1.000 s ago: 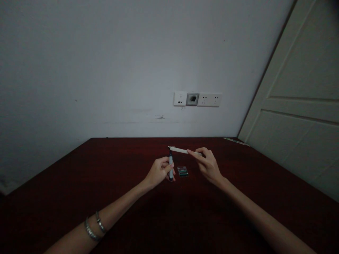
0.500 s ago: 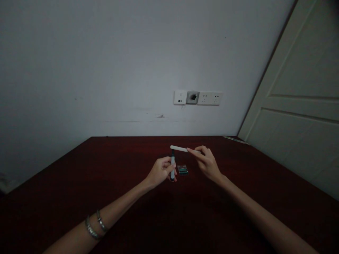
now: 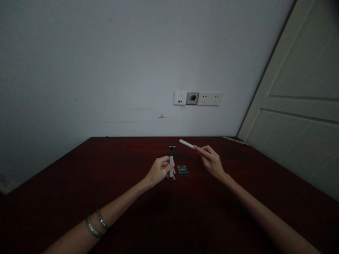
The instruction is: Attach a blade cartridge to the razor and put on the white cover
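Note:
My left hand (image 3: 160, 168) is closed around the pale handle of a razor (image 3: 171, 165), held upright with its dark neck and head at the top. To its right, my right hand (image 3: 211, 161) pinches a slim white stick (image 3: 186, 144) with a rounded tip, perhaps a brush handle; its other end is hidden in the fingers. The stick points up and left, apart from the razor head. Between the hands, a small clear case (image 3: 182, 170) with greenish strips inside, which I cannot make out closely, lies on the dark red table (image 3: 127, 151).
Behind the table stands a pale wall (image 3: 119, 70) with a row of sockets (image 3: 209, 99). A panelled door (image 3: 299, 91) rises at the right. A thin printed strip (image 3: 235, 140) lies at the table's far right edge.
My right hand has moved right, taking the white stick off the razor head, and the stick now tilts more steeply. The razor head shows now. My left hand has barely shifted.

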A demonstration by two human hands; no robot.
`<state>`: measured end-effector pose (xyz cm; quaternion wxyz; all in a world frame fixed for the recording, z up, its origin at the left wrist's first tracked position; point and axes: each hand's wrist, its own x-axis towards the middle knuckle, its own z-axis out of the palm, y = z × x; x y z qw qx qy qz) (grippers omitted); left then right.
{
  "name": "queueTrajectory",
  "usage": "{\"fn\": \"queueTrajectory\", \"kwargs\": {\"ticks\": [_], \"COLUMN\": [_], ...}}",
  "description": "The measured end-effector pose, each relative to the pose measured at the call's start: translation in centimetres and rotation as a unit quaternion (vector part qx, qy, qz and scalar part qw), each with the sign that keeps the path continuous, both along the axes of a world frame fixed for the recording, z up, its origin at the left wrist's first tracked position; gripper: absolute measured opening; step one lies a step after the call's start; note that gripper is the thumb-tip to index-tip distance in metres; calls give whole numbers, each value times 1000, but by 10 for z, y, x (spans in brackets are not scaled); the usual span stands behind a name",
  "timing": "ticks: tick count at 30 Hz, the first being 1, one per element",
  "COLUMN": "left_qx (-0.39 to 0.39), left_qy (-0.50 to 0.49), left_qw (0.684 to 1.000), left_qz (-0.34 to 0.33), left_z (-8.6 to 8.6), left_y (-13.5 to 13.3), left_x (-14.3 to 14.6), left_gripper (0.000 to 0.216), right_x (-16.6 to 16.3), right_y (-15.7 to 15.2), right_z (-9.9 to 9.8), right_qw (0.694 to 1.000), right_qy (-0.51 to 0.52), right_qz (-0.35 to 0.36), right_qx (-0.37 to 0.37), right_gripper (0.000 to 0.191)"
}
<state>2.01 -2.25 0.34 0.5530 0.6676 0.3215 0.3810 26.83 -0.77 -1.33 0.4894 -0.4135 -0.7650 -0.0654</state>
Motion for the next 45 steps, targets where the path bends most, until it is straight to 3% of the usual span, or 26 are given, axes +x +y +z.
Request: {"fn": "queueTrajectory", "kwargs": {"ticks": [3, 5, 7, 10, 13, 18, 25, 30, 35, 40, 45], "left_qx": [25, 47, 72, 103, 120, 125, 130, 120, 138, 123, 133], "left_qy": [-9, -17, -13, 9, 22, 2, 1, -15, -3, -11, -2], "left_qw": [999, 998, 996, 992, 990, 990, 990, 990, 988, 990, 989], "left_qz": [19, 35, 53, 72, 72, 68, 60, 67, 64, 67, 59], "left_z": [-4, -9, -14, -19, -20, -17, -16, -16, -14, -13, -14], "left_y": [5, 9, 13, 16, 15, 10, 6, 8, 9, 8, 7], "left_x": [-1, -1, -1, -1, 1, 4, 4, 5, 4, 4, 5], "left_gripper": [26, 23, 18, 12, 10, 9, 9, 8, 9, 10, 11], "right_x": [-10, -29, -51, -79, -95, -110, -119, -125, -126, -126, -123], "right_y": [-4, -14, -27, -48, -64, -85, -88, -91, -88, -89, -90], "right_z": [8, 16, 23, 29, 22, -6, -6, -13, -11, -14, -8], "right_qw": [990, 963, 905, 812, 764, 727, 721, 705, 711, 702, 714], "right_qy": [130, 235, 328, 417, 438, 467, 516, 497, 534, 514, 531], "right_qz": [15, 48, 120, 198, 211, 216, 223, 213, 218, 211, 220], "right_qx": [-43, -125, -243, -358, -424, -455, -405, -459, -402, -446, -401], "right_gripper": [35, 33, 30, 28, 31, 38, 37, 39, 38, 37, 37]}}
